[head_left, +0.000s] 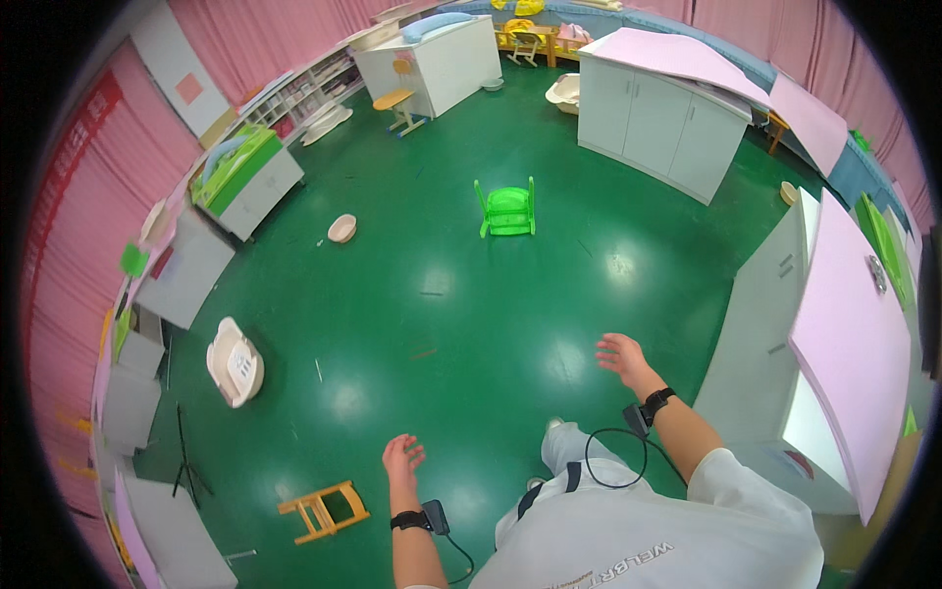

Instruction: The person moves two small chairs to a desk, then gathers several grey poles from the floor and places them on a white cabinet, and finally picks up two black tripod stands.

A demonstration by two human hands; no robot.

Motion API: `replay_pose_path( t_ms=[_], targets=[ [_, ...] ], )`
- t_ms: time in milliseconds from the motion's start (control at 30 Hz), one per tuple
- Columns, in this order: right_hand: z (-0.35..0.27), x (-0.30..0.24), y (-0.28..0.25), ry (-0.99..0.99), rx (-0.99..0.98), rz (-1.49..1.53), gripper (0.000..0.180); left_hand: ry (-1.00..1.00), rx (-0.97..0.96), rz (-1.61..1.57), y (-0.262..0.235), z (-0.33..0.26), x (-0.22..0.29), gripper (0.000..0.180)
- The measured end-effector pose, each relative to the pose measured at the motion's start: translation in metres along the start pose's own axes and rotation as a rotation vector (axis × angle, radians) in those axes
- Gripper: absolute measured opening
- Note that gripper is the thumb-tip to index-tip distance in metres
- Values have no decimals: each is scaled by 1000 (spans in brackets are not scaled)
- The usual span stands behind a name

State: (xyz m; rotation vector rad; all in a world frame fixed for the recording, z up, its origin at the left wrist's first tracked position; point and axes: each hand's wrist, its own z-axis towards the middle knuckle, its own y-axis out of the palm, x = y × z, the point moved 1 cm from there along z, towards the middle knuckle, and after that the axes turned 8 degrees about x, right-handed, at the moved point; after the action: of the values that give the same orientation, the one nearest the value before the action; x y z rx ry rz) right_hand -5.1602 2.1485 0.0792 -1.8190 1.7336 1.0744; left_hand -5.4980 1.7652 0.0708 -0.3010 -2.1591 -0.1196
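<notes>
Room: green glossy floor (442, 294) ringed by pink curtains (255, 34), with white cabinets (653, 123) under pink tops along the walls.
Left hand: the left hand (402, 459) hangs over the floor with its fingers (412, 450) loosely spread, holding nothing; a black wrist strap with a small box sits on the forearm.
Right hand: the right hand (621, 353) is raised out to the side, fingers (606, 346) released and empty, a cable looping down from its wrist strap (the pose reads as arms swung out in walking, though that is a judgement).
Orange chair: small wooden orange chair (322, 510) tipped on its side on the floor, just to the left of the left hand and nearest to it.
Green chair: bright green plastic chair (507, 209) also toppled, well ahead of both hands, mid-floor.
Other: a cream baby tub (235, 361) lies at left, a small basin (341, 229) farther off.
</notes>
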Motion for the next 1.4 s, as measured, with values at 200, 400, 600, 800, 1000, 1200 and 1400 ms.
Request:
replay_pose_path(
  t_ms=[200,400,600,800,1000,1200,1400],
  targets=[
    [169,-41,107,6,63,128,29,27,-57,48,102,192,84,21],
    [334,-125,250,74,78,144,29,-74,54,-21,166,331,177,22],
    [469,-259,439,12,-52,17,29,-108,127,-96,222,477,271,26],
    [623,-336,581,-14,-79,-52,29,-165,119,-128,309,664,341,29],
    [759,-389,663,68,86,39,36,-254,59,-46,443,879,464,27],
    [864,-482,706,3,235,192,33,-71,-175,173,644,1005,683,20],
    [1020,-566,758,7,256,237,31,24,-261,235,805,1123,797,19]
  ],
)
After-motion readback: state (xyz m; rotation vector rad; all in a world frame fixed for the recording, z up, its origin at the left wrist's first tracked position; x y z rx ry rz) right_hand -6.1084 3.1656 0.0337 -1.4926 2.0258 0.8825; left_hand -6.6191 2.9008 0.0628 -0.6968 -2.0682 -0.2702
